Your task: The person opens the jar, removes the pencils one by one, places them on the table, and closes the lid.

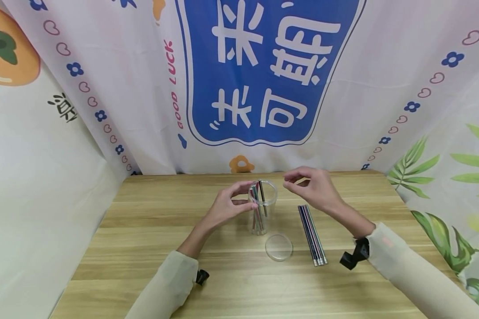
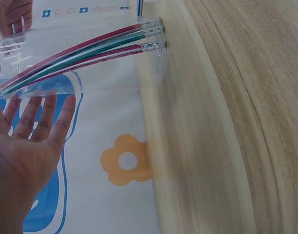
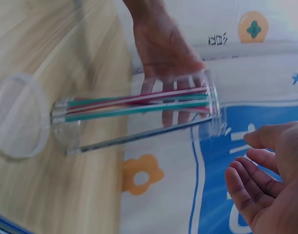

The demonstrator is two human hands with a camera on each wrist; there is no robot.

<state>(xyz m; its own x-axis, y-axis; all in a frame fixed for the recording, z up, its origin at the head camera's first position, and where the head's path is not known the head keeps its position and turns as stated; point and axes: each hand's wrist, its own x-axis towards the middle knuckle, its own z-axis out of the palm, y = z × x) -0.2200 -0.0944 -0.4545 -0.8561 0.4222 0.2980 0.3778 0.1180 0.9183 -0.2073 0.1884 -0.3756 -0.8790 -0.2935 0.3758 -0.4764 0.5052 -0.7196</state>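
A clear cylindrical jar [image 1: 260,221] stands upright and uncovered on the table. Several pencils [image 3: 139,108], red, green and a dark one, lean inside it. My left hand [image 1: 228,201] holds the jar near its rim, thumb in front and fingers behind. To the right of the rim, my right hand [image 1: 317,188] hovers with loosely bent fingers and thumb apart, nothing between them. Below that hand a row of pencils [image 1: 312,235] lies side by side on the tabletop. The round clear lid [image 1: 279,247] lies flat between the jar and this row.
The wooden table [image 1: 143,248] ends at a printed curtain [image 1: 151,150] just behind the jar. More printed cloth [image 1: 435,177] hangs along the right side. Black wrist cameras are strapped to both sleeves.
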